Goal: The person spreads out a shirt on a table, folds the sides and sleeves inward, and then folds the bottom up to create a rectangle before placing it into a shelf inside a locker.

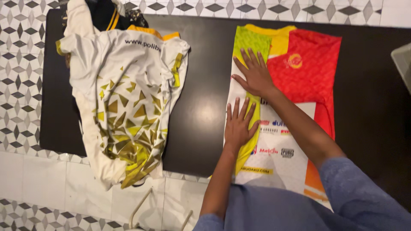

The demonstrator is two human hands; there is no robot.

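Note:
A red, yellow-green and white sports jersey (pixel 299 85) lies flat on a dark glossy table (pixel 201 102), its left side folded inward. My left hand (pixel 239 124) rests flat, fingers spread, on the folded yellow-green edge near me. My right hand (pixel 254 75) presses flat on the same fold farther up, its forearm crossing the jersey's white printed panel. Neither hand grips anything.
A crumpled white jersey with gold triangles (pixel 124 107) hangs over the table's left part, on top of a black and yellow garment (pixel 107 17). A pale container edge (pixel 404 64) shows at the right. Patterned floor tiles (pixel 21 77) surround the table.

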